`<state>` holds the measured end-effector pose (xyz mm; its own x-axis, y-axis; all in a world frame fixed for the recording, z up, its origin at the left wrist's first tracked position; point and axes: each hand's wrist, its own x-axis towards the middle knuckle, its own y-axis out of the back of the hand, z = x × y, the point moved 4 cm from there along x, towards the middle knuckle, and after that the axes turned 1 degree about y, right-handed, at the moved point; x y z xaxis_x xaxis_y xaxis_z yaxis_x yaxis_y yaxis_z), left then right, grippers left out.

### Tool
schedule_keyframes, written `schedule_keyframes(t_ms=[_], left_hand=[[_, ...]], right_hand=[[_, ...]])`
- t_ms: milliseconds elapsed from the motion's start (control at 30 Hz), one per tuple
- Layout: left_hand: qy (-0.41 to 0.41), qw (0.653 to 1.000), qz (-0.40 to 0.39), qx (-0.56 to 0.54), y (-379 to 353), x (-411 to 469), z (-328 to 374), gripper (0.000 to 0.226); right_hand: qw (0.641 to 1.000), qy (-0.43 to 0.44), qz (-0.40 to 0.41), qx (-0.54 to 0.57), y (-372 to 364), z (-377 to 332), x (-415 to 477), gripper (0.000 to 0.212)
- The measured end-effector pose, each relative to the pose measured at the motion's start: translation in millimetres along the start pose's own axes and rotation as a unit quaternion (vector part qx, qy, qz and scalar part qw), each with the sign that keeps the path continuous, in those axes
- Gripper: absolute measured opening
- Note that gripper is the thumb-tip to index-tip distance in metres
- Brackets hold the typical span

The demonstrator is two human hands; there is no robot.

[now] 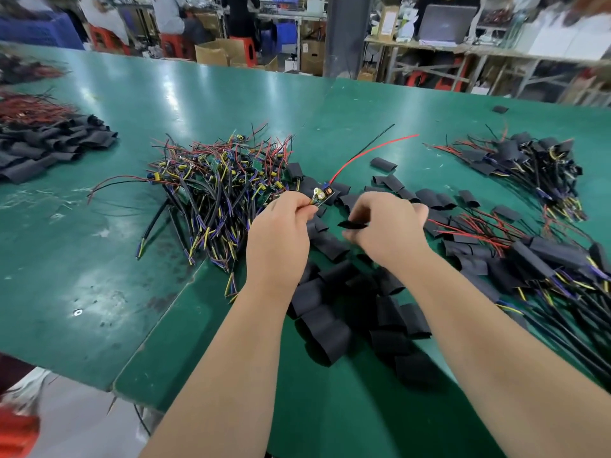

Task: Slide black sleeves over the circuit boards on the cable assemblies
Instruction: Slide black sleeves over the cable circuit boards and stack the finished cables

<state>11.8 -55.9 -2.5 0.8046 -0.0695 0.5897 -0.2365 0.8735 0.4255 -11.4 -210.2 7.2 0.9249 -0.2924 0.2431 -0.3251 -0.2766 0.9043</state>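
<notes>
My left hand (281, 223) pinches a small green circuit board (323, 196) by its near end; a red wire (363, 153) and a black wire run from it toward the far side. My right hand (385, 223) grips a flattened black sleeve (352, 224) just right of the board, apart from it. Loose black sleeves (327, 328) lie scattered below and around both hands. A heap of bare cable assemblies (218, 180) lies to the left. Assemblies with sleeves over their boards (542, 259) are piled on the right.
The green table (99, 259) has a seam running diagonally near my left arm and its near edge at lower left. Another sleeve pile (46, 147) and red wires (29, 109) lie far left. A further sleeved bundle (532, 160) lies far right. People, stools and boxes stand beyond the table.
</notes>
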Motion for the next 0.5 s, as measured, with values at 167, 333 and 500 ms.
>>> schedule_keyframes(t_ms=[167,333,500], left_hand=[[-0.039,0.996,-0.06,-0.047,-2.3,-3.1,9.6,0.006],[-0.026,0.986,-0.144,-0.08,-12.6,-8.9,10.3,0.009],[-0.004,0.984,-0.158,-0.087,-14.7,-12.7,8.8,0.021]], right_hand=[[0.968,-0.066,0.108,0.218,24.6,46.4,-27.5,0.037],[0.808,-0.237,0.113,0.528,23.8,92.0,-55.5,0.033],[0.671,-0.259,0.031,0.694,8.7,85.1,-63.8,0.015]])
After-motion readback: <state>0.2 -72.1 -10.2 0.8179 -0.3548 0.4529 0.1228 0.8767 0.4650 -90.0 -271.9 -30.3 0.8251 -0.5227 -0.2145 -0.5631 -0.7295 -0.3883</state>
